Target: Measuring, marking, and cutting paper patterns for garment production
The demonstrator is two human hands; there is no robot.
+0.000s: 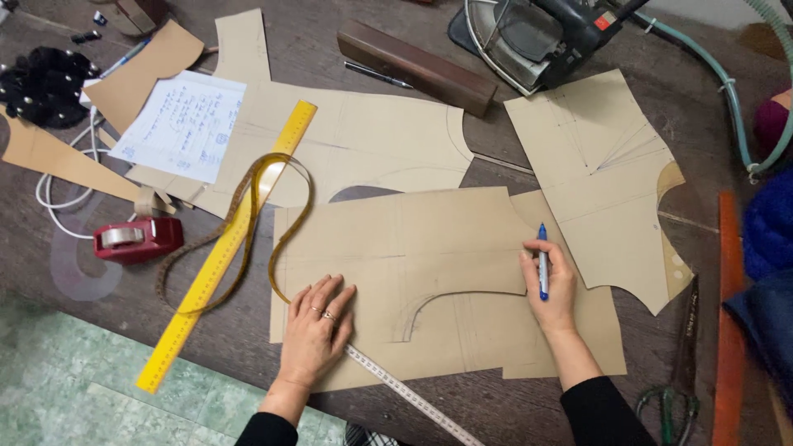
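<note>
Left hand (316, 330): fingers spread, palm flat on brown paper pattern piece (413, 248) at table's near edge. Right hand (549, 285): fingers curled around blue pen (543, 260), resting on the same piece's right edge. Measuring tape (405, 392) partly hidden under left hand; scissors (673, 388) cut off below.

A tan pattern sheet (413, 239) with a curved cutout is lying flat on the table; an upright blue pen (543, 263) is resting on its right edge.

yellow ruler (223, 248) left, red tape dispenser (136, 239) beside it, iron (541, 33) top, scissors (673, 396) right.
</note>
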